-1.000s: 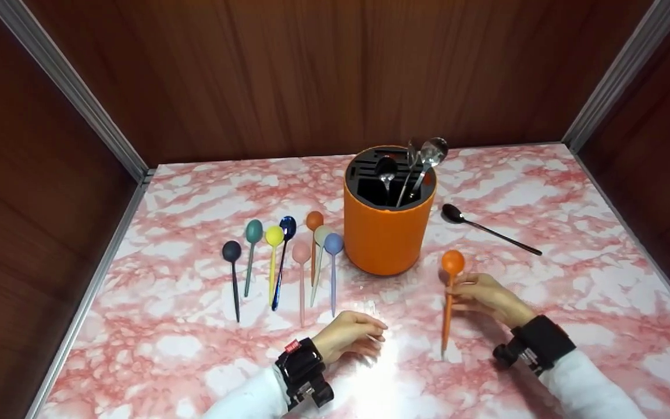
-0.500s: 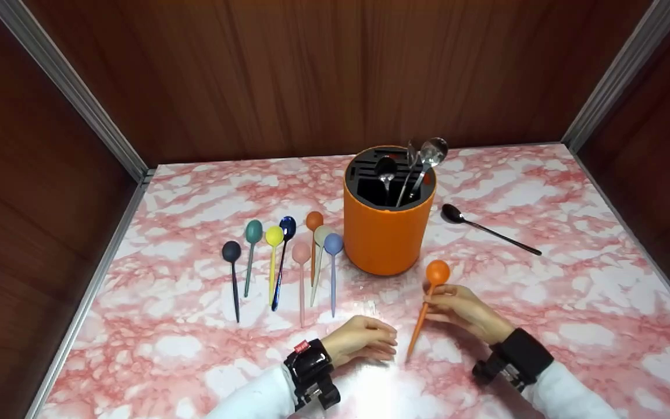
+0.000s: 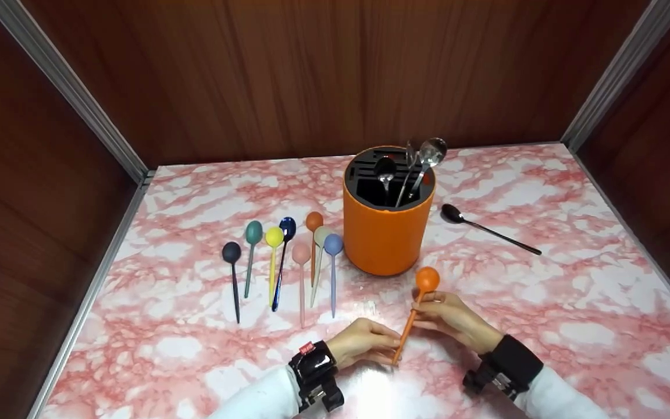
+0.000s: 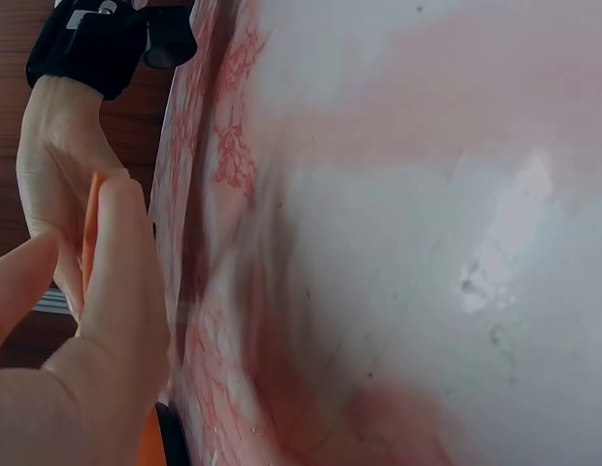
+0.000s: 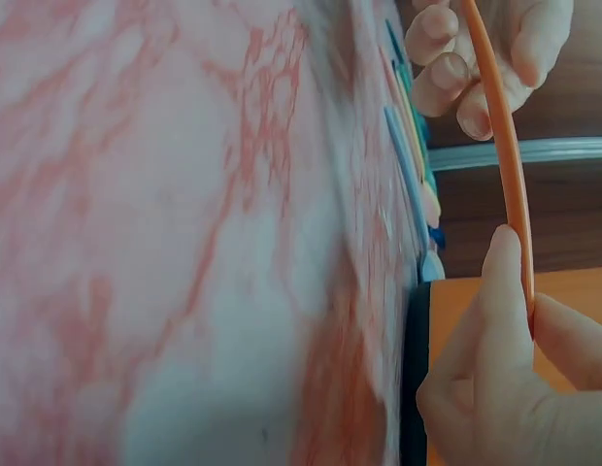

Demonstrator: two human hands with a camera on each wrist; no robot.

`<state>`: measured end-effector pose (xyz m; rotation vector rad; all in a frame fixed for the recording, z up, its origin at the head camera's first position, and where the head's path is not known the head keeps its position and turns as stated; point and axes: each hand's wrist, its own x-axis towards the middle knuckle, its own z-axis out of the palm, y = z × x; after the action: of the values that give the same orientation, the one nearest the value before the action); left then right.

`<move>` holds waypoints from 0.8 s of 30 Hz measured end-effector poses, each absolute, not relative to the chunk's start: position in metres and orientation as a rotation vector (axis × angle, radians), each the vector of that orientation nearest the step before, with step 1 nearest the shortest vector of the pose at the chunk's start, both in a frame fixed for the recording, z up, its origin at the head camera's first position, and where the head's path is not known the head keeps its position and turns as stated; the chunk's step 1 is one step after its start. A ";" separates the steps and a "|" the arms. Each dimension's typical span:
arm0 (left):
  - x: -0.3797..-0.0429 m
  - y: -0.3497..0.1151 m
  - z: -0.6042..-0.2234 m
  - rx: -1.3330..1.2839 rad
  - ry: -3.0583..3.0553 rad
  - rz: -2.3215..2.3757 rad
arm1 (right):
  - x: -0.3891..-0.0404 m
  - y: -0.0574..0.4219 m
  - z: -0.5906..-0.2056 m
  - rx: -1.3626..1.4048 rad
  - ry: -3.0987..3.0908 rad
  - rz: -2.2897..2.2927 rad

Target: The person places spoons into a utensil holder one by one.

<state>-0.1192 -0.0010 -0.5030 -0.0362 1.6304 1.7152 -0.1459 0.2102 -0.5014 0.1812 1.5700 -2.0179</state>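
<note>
My right hand (image 3: 456,320) pinches an orange spoon (image 3: 427,280) just below its bowl, between thumb and fingers. The spoon is held slanted, bowl up and away, handle pointing down toward my left hand (image 3: 363,343). In the right wrist view the handle (image 5: 509,165) runs up between the left hand's parted thumb and fingers (image 5: 447,70). Those fingers lie around the lower handle without visibly closing on it; whether they touch it is hard to tell. The left wrist view shows only a short orange strip of handle (image 4: 91,233) beyond the left fingers.
An orange cylindrical utensil holder (image 3: 384,244) with a black slotted top bears several metal spoons (image 3: 432,152). Several coloured spoons, among them a yellow spoon (image 3: 274,235), lie left of it. One black spoon (image 3: 498,234) lies right of it. Wooden panels (image 3: 335,75) enclose the marbled table.
My right hand has carried the orange spoon left and toward me, tilting its handle end leftward. My left hand has moved slightly right, and the handle end now lies at its fingers.
</note>
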 end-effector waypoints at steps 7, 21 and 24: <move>-0.118 0.000 -0.503 -0.047 1.659 1.697 | -0.142 0.205 -0.498 0.223 1.567 -2.027; -0.116 0.000 -0.489 -0.015 1.701 1.678 | -0.134 0.201 -0.480 0.307 1.616 -2.034; -0.117 0.000 -0.485 0.018 1.704 1.674 | -0.132 0.201 -0.475 0.322 1.634 -2.033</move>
<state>-0.1165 0.0000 -0.4853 0.0177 1.7044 1.6739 -0.1324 0.2009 -0.4747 0.3216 1.6343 -2.0328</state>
